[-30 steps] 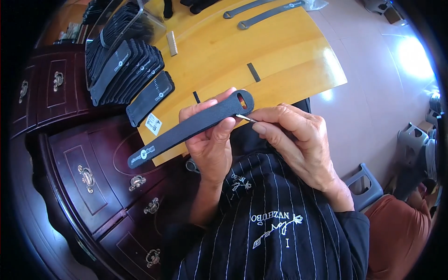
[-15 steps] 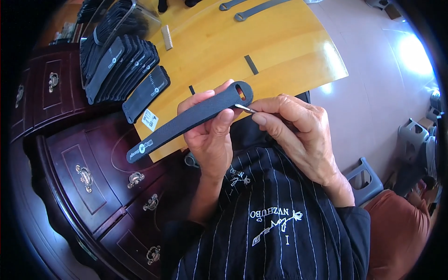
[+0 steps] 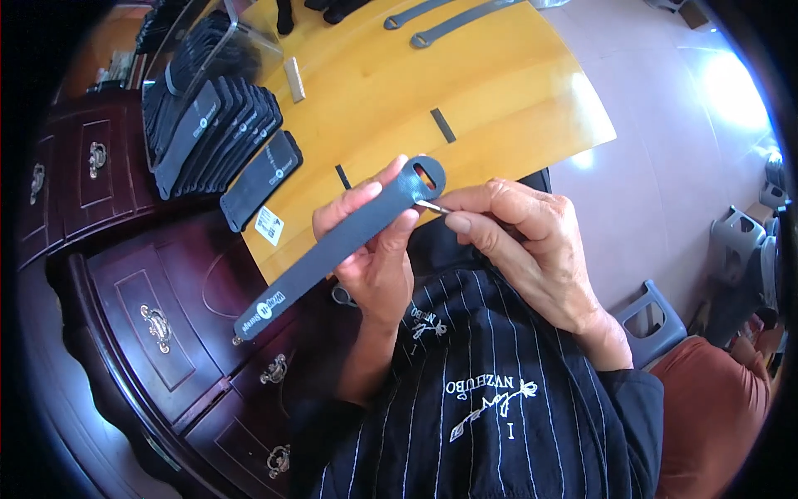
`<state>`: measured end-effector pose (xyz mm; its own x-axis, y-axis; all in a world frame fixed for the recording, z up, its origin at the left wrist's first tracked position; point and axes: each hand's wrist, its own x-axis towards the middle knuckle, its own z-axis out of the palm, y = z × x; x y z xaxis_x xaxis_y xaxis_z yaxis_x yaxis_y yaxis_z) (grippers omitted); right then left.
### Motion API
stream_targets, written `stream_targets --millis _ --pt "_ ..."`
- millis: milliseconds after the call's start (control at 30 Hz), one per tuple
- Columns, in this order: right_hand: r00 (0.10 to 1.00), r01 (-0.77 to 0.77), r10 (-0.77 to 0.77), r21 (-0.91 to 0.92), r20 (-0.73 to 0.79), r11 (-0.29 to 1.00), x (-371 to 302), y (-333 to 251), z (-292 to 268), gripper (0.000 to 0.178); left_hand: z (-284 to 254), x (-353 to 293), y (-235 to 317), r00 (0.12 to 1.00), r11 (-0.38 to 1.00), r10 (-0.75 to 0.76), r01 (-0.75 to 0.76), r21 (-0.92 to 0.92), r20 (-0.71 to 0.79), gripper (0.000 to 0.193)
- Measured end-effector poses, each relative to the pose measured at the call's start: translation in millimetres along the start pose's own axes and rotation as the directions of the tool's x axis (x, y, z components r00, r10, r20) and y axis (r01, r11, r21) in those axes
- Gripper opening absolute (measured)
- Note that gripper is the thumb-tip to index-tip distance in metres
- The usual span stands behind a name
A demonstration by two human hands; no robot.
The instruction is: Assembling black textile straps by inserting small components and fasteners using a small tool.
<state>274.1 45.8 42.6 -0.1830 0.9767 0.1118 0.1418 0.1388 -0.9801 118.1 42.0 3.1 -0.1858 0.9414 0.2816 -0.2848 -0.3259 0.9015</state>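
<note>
My left hand [image 3: 378,249] is closed around a dark grey strap [image 3: 341,245], fingers behind it and thumb along its lower edge. The strap slants from lower left to upper right, with pale print near its low end and an oval slot in its rounded upper end. Between thumb and forefinger, my right hand [image 3: 532,249] pinches a thin metal tool [image 3: 432,206]. Its bright tip touches the strap's edge just below the slot. Most of the tool is hidden in the right hand, so its exact kind does not show.
On the yellow table [image 3: 515,100] lie a stack of dark straps [image 3: 216,129], a separate bundle [image 3: 264,175], a white label [image 3: 268,225], a small wooden strip [image 3: 294,79] and two grey straps [image 3: 461,23]. A dark wooden drawer cabinet [image 3: 158,283] stands at left, a grey stool [image 3: 652,324] at right.
The strap's printed end has swung down, making it steeper, and its slotted end has shifted slightly left and down. Both hands keep their grips, with the tool tip still at the strap's edge.
</note>
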Motion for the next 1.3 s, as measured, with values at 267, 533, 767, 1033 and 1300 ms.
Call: stream_targets --millis 267,533,767,1033,1300 --pt "0.992 -0.121 0.126 0.236 -0.007 0.964 -4 -4 3 0.012 -7 5 -6 0.898 0.807 0.379 -0.438 0.395 0.223 0.036" --pt "0.997 0.052 -0.05 0.046 -0.051 0.998 1 4 10 0.012 -16 17 -9 0.705 0.566 0.579 -0.709 0.42 0.409 0.042" --pt "0.884 -0.437 0.391 0.748 0.256 0.5 1 -11 19 0.013 -17 37 9 0.555 0.363 0.627 -0.829 0.425 0.547 0.044" --pt "0.965 0.158 -0.173 -0.091 -0.195 0.983 8 5 43 0.012 -31 42 16 0.538 0.355 0.587 -0.843 0.405 0.605 0.044" --pt "0.999 0.036 -0.035 0.002 -0.023 0.999 20 -2 15 0.023 -34 17 1 0.833 0.771 0.453 -0.545 0.329 0.318 0.044"
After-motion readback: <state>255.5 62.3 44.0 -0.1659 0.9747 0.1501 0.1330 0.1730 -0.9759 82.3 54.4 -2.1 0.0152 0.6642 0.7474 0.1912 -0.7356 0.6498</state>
